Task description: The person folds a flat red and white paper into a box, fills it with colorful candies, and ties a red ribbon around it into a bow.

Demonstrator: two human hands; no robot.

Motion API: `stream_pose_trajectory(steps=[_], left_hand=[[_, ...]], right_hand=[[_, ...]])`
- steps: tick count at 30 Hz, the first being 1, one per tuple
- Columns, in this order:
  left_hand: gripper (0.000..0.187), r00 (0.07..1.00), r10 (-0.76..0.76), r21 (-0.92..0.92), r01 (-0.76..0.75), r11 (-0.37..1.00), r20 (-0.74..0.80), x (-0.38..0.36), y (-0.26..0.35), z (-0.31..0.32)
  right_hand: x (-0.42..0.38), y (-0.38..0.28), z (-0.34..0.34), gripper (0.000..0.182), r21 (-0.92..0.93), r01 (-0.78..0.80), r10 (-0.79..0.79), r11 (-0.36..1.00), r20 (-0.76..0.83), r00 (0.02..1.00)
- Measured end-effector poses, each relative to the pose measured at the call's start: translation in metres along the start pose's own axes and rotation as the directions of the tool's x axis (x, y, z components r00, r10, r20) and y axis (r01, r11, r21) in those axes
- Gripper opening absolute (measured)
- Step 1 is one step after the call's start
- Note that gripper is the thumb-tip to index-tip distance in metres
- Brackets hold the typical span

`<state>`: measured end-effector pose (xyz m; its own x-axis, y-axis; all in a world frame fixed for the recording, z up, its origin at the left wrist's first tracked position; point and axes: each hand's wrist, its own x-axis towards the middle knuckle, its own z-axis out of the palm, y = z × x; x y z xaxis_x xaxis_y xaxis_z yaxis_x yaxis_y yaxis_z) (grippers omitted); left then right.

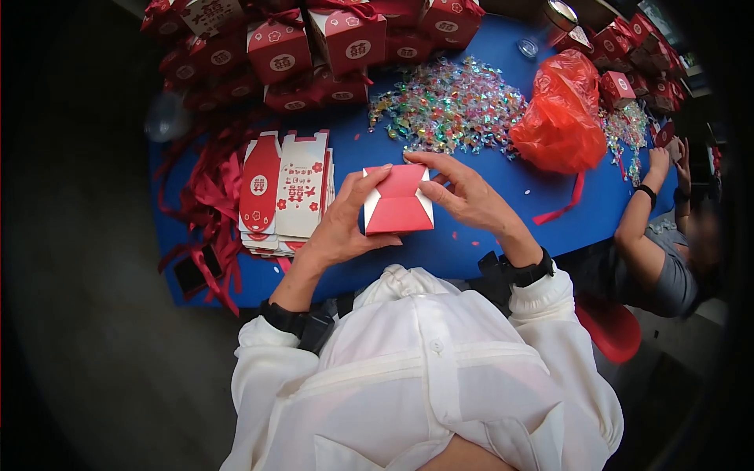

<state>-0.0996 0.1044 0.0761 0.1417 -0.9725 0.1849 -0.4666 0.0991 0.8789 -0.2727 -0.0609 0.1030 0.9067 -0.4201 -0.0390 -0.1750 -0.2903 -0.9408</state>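
Note:
A small red and white box (399, 206) is held between my two hands over the near part of the blue table. My left hand (345, 213) grips its left side, with the thumb underneath or along the near edge and a finger on the upper left corner. Around the upper right corner, my right hand (467, 192) has its thumb and fingers pressed on the box. Left of the box lies a stack of flat printed cartons (300, 188). Beyond it spreads a pile of wrapped candies (452, 106).
Finished red boxes (342, 39) are heaped at the back. Dark red ribbons (216, 192) and a phone (196, 271) lie left. A red plastic bag (561, 114) sits right, near a glass jar (556, 17). Another person's arms (640, 200) are at the far right of the blue table (503, 204).

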Motion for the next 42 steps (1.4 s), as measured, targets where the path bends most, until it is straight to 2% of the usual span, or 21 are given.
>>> stream_pose_trajectory(steps=[4,6,8,10,12,14,16,18,19,20,22,24,26,28,30,32,34,38,40,41,42], left_hand=[[0.098,0.999,-0.024,-0.022,0.025,0.999,0.034,0.001,0.004,0.004],[0.093,0.996,-0.087,-0.077,0.088,0.993,0.012,-0.002,0.004,0.000],[0.088,0.944,-0.324,-0.591,0.225,0.775,-0.066,-0.003,0.001,-0.001],[0.075,0.924,-0.380,-0.682,0.243,0.690,-0.055,-0.001,0.007,-0.006],[0.065,0.813,-0.570,-0.928,0.297,0.226,0.122,-0.001,-0.004,-0.009],[0.061,0.813,-0.572,-0.921,0.300,0.249,0.110,0.000,-0.002,-0.005],[0.065,0.778,-0.584,-0.948,0.315,0.044,0.231,-0.001,-0.006,0.002],[0.070,0.738,-0.628,-0.936,0.349,0.045,0.245,-0.006,-0.015,0.011],[0.071,0.752,-0.533,-0.887,0.462,0.006,0.388,-0.011,-0.019,0.008],[0.071,0.740,-0.426,-0.822,0.569,-0.016,0.521,-0.015,-0.020,0.007],[0.066,0.664,-0.541,-0.789,0.615,0.004,0.515,-0.016,-0.021,0.009],[0.059,0.570,-0.787,-0.488,0.770,0.412,0.235,-0.019,-0.022,0.013],[0.059,0.562,-0.804,-0.453,0.778,0.435,0.193,-0.023,-0.020,0.007],[0.079,0.837,-0.542,-0.106,0.548,0.830,0.079,-0.025,-0.013,0.001],[0.095,0.803,-0.579,-0.115,0.594,0.796,0.143,-0.024,-0.006,-0.001],[0.099,0.945,-0.317,0.195,0.297,0.935,0.081,-0.022,-0.006,-0.003],[0.101,0.950,-0.297,0.125,0.284,0.951,0.096,-0.018,-0.012,-0.003],[0.106,0.977,-0.133,0.050,0.127,0.991,0.165,-0.017,-0.047,0.004],[0.105,0.968,-0.133,-0.092,0.156,0.984,0.212,-0.019,-0.053,0.008],[0.104,0.967,-0.163,-0.154,0.194,0.969,0.194,-0.020,-0.055,0.010],[0.104,0.968,-0.162,-0.156,0.193,0.969,0.194,-0.022,-0.055,0.011]], right_hand=[[-0.001,0.003,0.015,0.042,-0.127,0.062,-0.068,0.990,-0.043,0.997],[-0.002,0.000,0.007,0.047,0.390,-0.142,0.169,0.910,-0.036,0.985],[-0.004,0.015,-0.003,0.061,0.502,-0.132,0.167,0.855,-0.025,0.986],[-0.008,0.020,-0.011,0.074,0.251,-0.008,-0.003,0.968,0.045,0.999],[-0.014,0.019,-0.012,0.085,0.229,-0.033,0.008,0.973,0.108,0.994],[-0.023,0.016,-0.008,0.083,0.211,-0.050,-0.004,0.976,0.247,0.969],[-0.022,0.014,0.002,0.070,0.214,-0.025,-0.009,0.977,0.154,0.988],[-0.019,0.016,0.009,0.051,0.376,-0.104,0.120,0.921,-0.019,0.993],[-0.018,0.020,0.011,0.036,0.354,-0.216,0.252,0.910,-0.057,0.966],[-0.016,0.020,0.010,0.036,0.355,-0.213,0.250,0.910,-0.060,0.966],[-0.011,0.017,0.006,0.030,0.210,-0.186,0.222,0.960,-0.160,0.962],[-0.010,0.021,0.005,0.027,0.073,-0.164,0.177,0.984,-0.240,0.955],[-0.011,0.021,0.002,0.025,-0.072,-0.156,0.127,0.985,-0.309,0.942],[-0.009,0.015,-0.003,0.022,-0.099,-0.233,0.204,0.967,-0.241,0.949],[-0.007,0.016,-0.006,0.021,-0.126,-0.194,0.169,0.973,-0.187,0.968],[-0.003,0.020,-0.007,0.021,-0.150,-0.149,0.130,0.977,-0.132,0.983],[0.002,0.025,-0.004,0.018,-0.247,0.104,-0.119,0.963,-0.045,0.992],[0.010,0.017,0.003,0.019,-0.172,0.102,-0.092,0.980,0.061,0.994],[0.012,0.020,0.007,0.025,0.232,-0.130,0.128,0.964,0.021,0.992],[0.015,0.031,0.006,0.025,0.231,-0.132,0.131,0.964,0.020,0.991],[0.020,0.050,0.006,0.029,-0.003,-0.063,0.061,0.998,-0.190,0.980]])
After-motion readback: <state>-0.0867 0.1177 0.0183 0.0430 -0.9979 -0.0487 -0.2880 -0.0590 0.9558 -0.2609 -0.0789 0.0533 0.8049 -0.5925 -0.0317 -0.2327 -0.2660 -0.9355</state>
